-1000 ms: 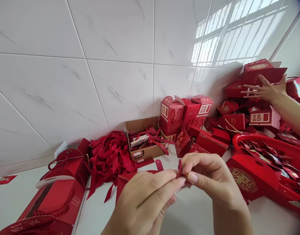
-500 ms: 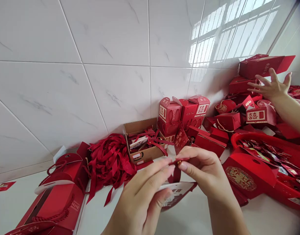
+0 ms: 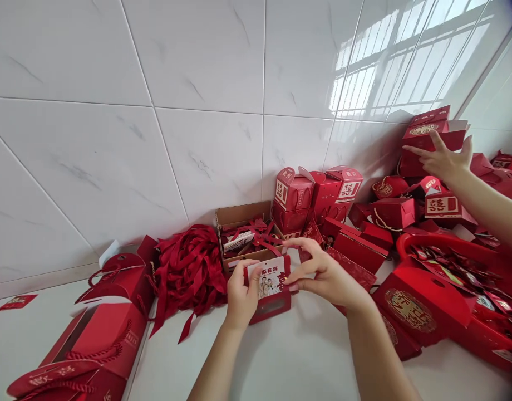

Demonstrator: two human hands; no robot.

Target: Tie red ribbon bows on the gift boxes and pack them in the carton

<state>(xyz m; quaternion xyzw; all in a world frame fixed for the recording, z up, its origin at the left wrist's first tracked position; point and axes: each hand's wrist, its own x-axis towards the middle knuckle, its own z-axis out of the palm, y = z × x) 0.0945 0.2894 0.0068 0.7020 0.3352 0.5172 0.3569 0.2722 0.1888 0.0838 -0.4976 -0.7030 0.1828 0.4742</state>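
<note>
A small red gift box (image 3: 269, 311) with a white printed front panel stands on the white table in front of me, a clear window low on its front. My left hand (image 3: 242, 295) grips its left side, thumb across the front panel. At the box's right edge, my right hand (image 3: 318, 275) pinches with thumb and fingers, while its index finger reaches over the top corner. Behind the box is an open cardboard carton (image 3: 244, 210) holding red ribbon pieces and white cards.
A heap of red ribbons (image 3: 191, 273) lies left of the carton. Folded red boxes (image 3: 101, 345) stand at the left. Several gift boxes (image 3: 295, 192) are stacked by the wall. At right, a red basin (image 3: 406, 245) holds wrapped sweets; another person's hand (image 3: 450, 161) reaches over piled boxes.
My hands have moved down and away from me, from a small red piece pinched close up to the box on the table. The other person's hand has shifted left; the box beside it has turned.
</note>
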